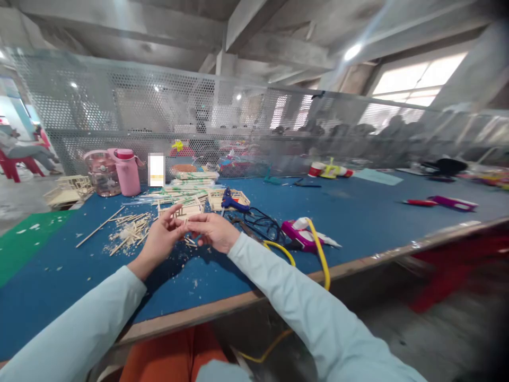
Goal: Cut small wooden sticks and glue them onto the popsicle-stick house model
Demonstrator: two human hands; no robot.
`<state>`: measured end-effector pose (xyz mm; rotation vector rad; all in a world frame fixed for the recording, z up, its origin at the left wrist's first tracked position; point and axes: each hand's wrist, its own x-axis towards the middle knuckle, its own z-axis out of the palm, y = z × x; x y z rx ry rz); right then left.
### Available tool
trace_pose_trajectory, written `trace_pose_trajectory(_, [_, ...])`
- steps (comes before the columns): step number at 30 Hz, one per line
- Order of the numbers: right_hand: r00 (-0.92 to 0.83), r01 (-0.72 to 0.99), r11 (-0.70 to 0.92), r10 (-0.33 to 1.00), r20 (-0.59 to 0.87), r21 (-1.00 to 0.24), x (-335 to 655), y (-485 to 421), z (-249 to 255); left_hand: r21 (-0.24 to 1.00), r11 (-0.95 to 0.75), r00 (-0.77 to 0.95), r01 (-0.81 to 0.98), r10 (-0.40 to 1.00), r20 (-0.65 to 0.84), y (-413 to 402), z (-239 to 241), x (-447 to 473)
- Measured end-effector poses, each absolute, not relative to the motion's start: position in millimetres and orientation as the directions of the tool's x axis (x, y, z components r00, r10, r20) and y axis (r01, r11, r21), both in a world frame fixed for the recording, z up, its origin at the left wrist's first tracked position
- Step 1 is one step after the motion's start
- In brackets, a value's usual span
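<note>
My left hand (161, 240) and my right hand (212, 231) meet over the blue table (358, 217), fingertips pinched together on a small piece I cannot make out. Right behind them stands a little frame built of thin wooden sticks (183, 210). A heap of loose wooden sticks (129, 229) and chips lies just left of my left hand. A blue glue gun (233, 202) rests behind my right hand, with its black cord (262, 223) coiled to the right.
A pink and white tool with a yellow hose (304, 236) lies right of my hands. A pink bottle (127, 171) and a clear jar (101, 172) stand far left, with stick bundles (191, 183) beside them. A mesh fence (238, 122) runs behind the table.
</note>
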<state>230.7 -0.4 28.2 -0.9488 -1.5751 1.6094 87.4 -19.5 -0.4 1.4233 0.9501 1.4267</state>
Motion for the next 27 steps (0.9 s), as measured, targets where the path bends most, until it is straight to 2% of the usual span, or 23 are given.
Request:
trace_pose_trajectory(2, [-0.513,-0.072,-0.120,0.856,-0.067,-0.990,226,4,24,0.932,-0.361,0.029,-0.011,0.932,0.361,-18,0,85])
trace_pose_trajectory(4, [-0.509,-0.082,-0.101,0.860,-0.045,-0.992,225,10,22,0.910,-0.404,0.039,0.096,0.915,0.402,-19,0,84])
trace_pose_trajectory(7, [-0.423,0.006,0.100,0.902,0.088,-0.995,227,23,18,0.805,-0.478,0.013,0.352,0.862,0.506,-21,4,81])
trace_pose_trajectory(9, [-0.335,0.140,0.279,0.916,0.219,-0.950,229,35,12,0.725,-0.475,-0.104,0.500,0.798,0.594,-19,11,74])
trace_pose_trajectory(11, [-0.284,0.269,0.397,0.903,0.322,-0.877,229,46,6,0.686,-0.450,-0.244,0.572,0.706,0.665,-12,21,64])
trace_pose_trajectory(12, [-0.275,0.314,0.428,0.896,0.350,-0.848,228,51,3,0.671,-0.436,-0.253,0.600,0.692,0.676,-7,27,59])
trace_pose_trajectory(14, [-0.268,0.378,0.458,0.886,0.379,-0.804,224,57,-3,0.618,-0.437,-0.092,0.653,0.764,0.638,4,39,52])
trace_pose_trajectory(16, [-0.265,0.423,0.472,0.881,0.392,-0.774,220,62,-8,0.580,-0.438,0.129,0.687,0.859,0.496,15,49,51])
trace_pose_trajectory(18, [-0.264,0.443,0.485,0.874,0.407,-0.754,217,64,-13,0.540,-0.441,0.285,0.717,0.892,0.350,23,55,55])
trace_pose_trajectory(22, [-0.258,0.439,0.506,0.862,0.435,-0.742,214,64,-21,0.430,-0.446,0.394,0.785,0.895,0.208,34,58,65])
trace_pose_trajectory(27, [-0.237,0.524,0.456,0.889,0.392,-0.719,214,59,-23,0.370,-0.474,0.439,0.799,0.880,0.178,44,50,67])
